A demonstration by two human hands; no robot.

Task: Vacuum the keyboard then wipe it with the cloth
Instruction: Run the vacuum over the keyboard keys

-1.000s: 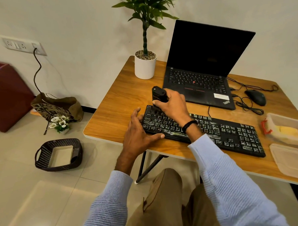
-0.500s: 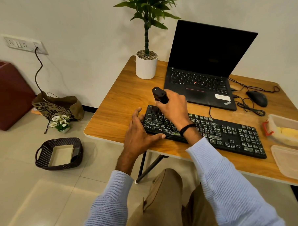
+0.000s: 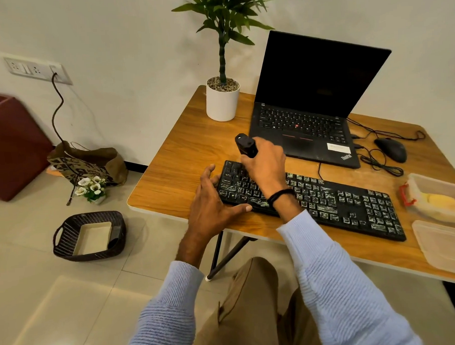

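Observation:
A black keyboard (image 3: pixel 334 204), its keys smeared with pale dust, lies across the wooden table (image 3: pixel 179 174). My right hand (image 3: pixel 266 165) grips a small black handheld vacuum (image 3: pixel 244 145), tilted over the keyboard's far left corner. My left hand (image 3: pixel 212 204) clasps the keyboard's left end, fingers spread along the edge and thumb on the front rim. A yellow cloth (image 3: pixel 439 202) lies inside a clear plastic container (image 3: pixel 440 184) at the table's right edge.
An open black laptop (image 3: pixel 314 98) stands behind the keyboard, a white potted plant (image 3: pixel 222 99) to its left, a mouse (image 3: pixel 391 149) with tangled cable to its right. A container lid (image 3: pixel 446 246) lies front right. On the floor: a woven basket (image 3: pixel 89 235), a paper bag (image 3: pixel 87 160).
My right hand has tipped the vacuum slightly and shifted it a little over the keyboard's left end. My left hand keeps its hold on the keyboard.

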